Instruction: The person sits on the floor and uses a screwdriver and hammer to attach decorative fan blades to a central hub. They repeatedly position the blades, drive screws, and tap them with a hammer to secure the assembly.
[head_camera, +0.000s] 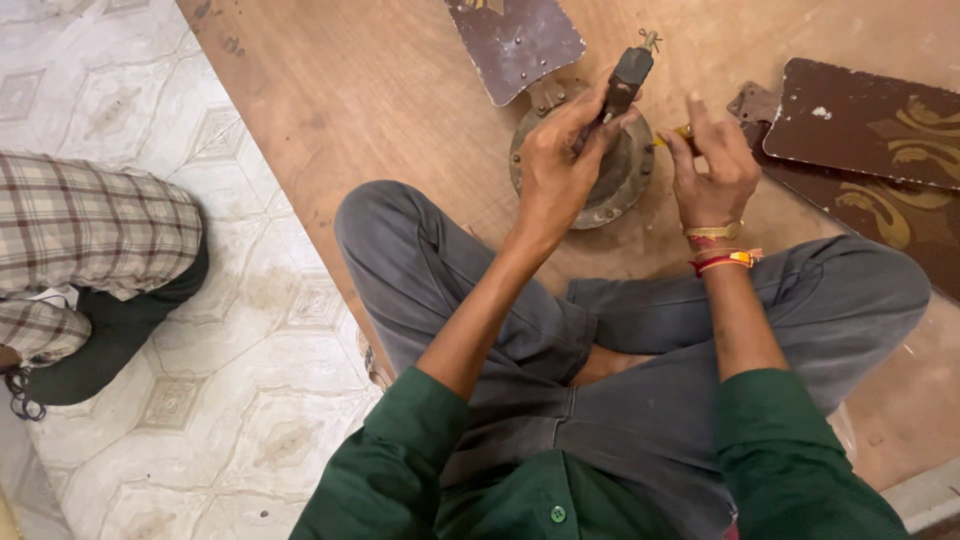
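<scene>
My left hand (558, 160) closed round dark rod (622, 82) sticking up from fan motor (610, 170). Motor on wooden board (380, 90), just ahead of my crossed legs. My right hand (712, 165) beside motor, fingers pinched on small yellow tool (678, 133); tip hidden. Brown blades (515, 40) attached top and right. Another person's plaid leg (90, 225) at left, on tile.

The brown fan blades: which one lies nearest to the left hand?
The blade at the top centre, with plain rivets near its end. It lies just above the left hand. The gold-patterned blades lie right, beyond the right hand.
</scene>
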